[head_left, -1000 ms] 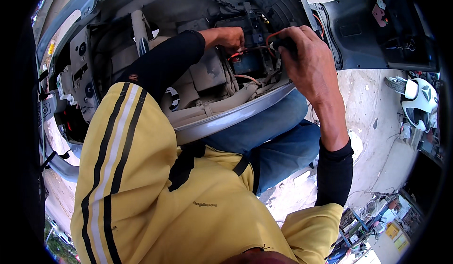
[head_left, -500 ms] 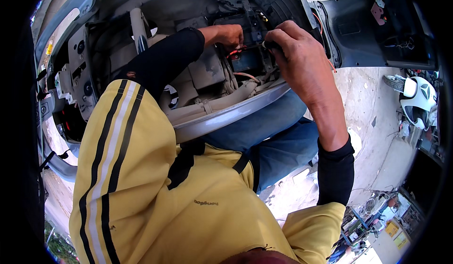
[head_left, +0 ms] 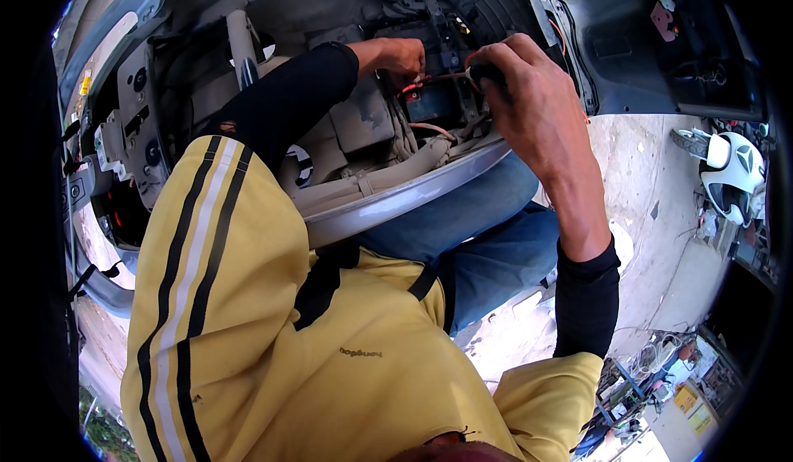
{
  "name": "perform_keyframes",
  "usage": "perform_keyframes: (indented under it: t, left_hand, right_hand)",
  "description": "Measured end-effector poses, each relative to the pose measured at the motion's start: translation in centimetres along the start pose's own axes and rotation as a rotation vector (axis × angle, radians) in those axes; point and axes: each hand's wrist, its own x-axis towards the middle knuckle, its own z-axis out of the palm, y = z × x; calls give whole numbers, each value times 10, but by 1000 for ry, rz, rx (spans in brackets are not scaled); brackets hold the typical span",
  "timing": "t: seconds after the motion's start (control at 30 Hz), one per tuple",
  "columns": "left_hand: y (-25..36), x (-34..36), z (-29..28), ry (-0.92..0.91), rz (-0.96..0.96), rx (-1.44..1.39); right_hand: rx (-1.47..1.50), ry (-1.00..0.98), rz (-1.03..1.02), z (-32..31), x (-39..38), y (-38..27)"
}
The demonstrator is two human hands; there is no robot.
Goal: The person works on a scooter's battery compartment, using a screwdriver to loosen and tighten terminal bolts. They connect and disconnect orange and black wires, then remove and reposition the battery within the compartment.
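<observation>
The scooter's opened body lies across the upper middle, showing dusty frame tubes and a dark battery-like block with red-orange wires. My left hand reaches in from the left, fingers curled tightly at a red wire end beside the block; what they pinch is hidden. Just right of it, my right hand grips a black-handled tool, held sideways over the block toward my left fingers. The tool's tip is too small to make out clearly.
A black plastic panel extends to the right. On the pale concrete floor stands a white scooter; cluttered tools and cables are at lower right. A grey grab rail is at upper left. My bent legs are below the scooter body.
My right hand has shifted a little up and left with the tool over the last second. My left hand stays at the wires, its forearm very slightly higher.
</observation>
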Motion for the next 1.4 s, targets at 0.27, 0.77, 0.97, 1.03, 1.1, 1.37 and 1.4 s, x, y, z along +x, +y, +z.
perform_keyframes:
  t: [0.27,0.77,0.97,1.03,1.1,1.37,1.4]
  left_hand:
    - [-5,6,0,22,54,73]
    - [-28,41,19,59,218,296]
    - [-35,60,31,39,182,448]
    - [-25,54,34,31,136,508]
    - [-17,47,36,32,98,548]
    - [-10,29,41,154,147,592]
    - [-11,28,41,161,130,572]
  right_hand:
    - [-1,-77,-192,3,8,-4]
    - [-56,-64,-97,18,16,-8]
    - [-44,-92,-89,25,19,-8]
    - [-64,-165,-40,25,20,-7]
    - [-69,-200,-15,24,22,-8]
    - [-32,-171,0,25,22,-5]
    - [-28,-173,1,26,22,-4]
